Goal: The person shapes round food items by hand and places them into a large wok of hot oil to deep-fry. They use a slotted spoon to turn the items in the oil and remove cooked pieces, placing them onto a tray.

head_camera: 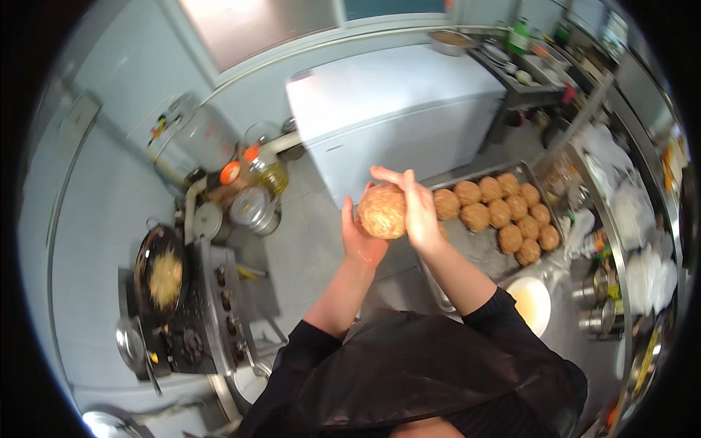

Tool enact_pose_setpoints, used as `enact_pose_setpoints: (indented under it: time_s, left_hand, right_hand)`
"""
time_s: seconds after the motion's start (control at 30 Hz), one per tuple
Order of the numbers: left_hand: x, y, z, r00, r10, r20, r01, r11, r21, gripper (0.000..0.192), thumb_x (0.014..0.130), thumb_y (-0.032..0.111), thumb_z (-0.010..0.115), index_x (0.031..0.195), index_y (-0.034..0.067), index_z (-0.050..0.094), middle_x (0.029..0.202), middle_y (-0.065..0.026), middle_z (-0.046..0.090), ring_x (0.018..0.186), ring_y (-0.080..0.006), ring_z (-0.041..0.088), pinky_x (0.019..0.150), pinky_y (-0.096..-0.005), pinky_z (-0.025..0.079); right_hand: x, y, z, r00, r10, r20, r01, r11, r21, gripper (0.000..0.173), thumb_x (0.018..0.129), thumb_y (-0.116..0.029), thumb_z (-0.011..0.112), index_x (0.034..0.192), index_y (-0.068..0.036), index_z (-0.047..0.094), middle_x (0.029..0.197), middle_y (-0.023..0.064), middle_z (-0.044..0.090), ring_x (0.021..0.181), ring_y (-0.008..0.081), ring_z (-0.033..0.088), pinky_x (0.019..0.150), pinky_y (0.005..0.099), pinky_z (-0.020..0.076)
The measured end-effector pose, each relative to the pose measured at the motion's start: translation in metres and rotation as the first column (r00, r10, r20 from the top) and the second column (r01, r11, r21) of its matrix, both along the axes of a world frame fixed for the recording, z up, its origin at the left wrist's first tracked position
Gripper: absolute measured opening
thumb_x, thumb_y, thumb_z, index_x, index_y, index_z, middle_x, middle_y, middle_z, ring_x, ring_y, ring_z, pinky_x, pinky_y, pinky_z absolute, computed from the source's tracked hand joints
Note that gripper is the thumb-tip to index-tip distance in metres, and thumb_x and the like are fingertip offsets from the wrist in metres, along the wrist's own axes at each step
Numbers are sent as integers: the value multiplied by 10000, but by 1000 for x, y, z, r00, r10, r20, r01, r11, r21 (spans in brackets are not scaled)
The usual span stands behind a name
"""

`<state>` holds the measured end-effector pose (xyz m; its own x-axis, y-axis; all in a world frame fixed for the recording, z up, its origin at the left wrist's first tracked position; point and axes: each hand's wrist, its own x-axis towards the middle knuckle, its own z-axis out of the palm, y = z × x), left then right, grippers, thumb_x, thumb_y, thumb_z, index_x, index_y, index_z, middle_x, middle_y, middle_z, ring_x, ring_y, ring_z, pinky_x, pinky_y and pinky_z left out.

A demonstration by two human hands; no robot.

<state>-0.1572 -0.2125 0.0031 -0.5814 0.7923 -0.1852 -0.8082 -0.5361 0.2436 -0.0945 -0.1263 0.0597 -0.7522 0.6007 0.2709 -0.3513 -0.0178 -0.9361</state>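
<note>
A large ball of minced meat [383, 212] sits between my two hands, above the floor and beside the tray. My left hand [366, 246] cups it from the left and below, fingers spread around its side. Flat against its right side lies the palm of my right hand [419, 212]. Several similar raw meatballs [499, 213] stand in rows in a metal tray [482, 252] to my right. The right hand and forearm hide part of the tray's near left corner and a meatball there.
A white bowl [529, 304] of pale liquid stands on the steel counter [586, 356]. To the left, a wok [160, 274] with frothing yellow contents sits on a gas stove [219, 306]. A white chest freezer [394, 120], gas cylinder [205, 134] and oil jug [269, 174] stand ahead.
</note>
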Motion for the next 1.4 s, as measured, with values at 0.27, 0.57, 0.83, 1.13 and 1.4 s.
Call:
enact_pose_setpoints:
  time_s: [0.27,0.57,0.83,1.13,1.4]
  left_hand:
    - [-76,-106,-8,974,227,16,-227,970,82,578,994,521,285,1344,105,480,1339,-55,541,1257,-240,496,1087,-407,358]
    - [-180,-243,-32,830,543,126,-541,839,-51,541,940,564,427,1255,140,544,1249,-37,585,1191,-213,535,1017,-404,417]
    - [-213,-355,-39,732,675,90,-680,733,29,523,966,525,415,1308,144,521,1288,-76,570,1190,-236,536,1033,-439,405]
    - [-248,-405,-46,294,922,-251,-950,252,-185,448,1010,391,455,1225,13,562,1236,-125,605,1188,-234,550,1033,-391,424]
    - [-315,-461,-56,79,894,-441,-991,22,-133,462,1024,410,399,1140,9,599,1167,-112,628,1077,-210,592,975,-376,460]
  right_hand:
    - [-114,-95,-44,934,108,-342,66,885,460,374,993,-177,375,999,64,660,1101,170,648,1106,296,598,1008,427,420]
    - [-227,-246,-66,907,301,-296,-30,746,665,238,962,-121,500,1076,10,663,1173,173,628,1152,321,566,1008,427,423]
    - [-286,-351,-75,852,504,-140,-440,836,329,274,1006,-145,445,1057,16,661,1190,120,633,1210,213,531,1057,350,370]
    - [-326,-420,-104,759,636,-140,-427,324,-844,443,1001,-370,392,1252,-37,542,1208,81,608,1170,225,560,1024,370,420]
    - [-410,-450,-121,517,854,-52,-455,223,-862,426,1012,-341,377,1136,-11,616,1135,123,650,1075,255,614,976,391,467]
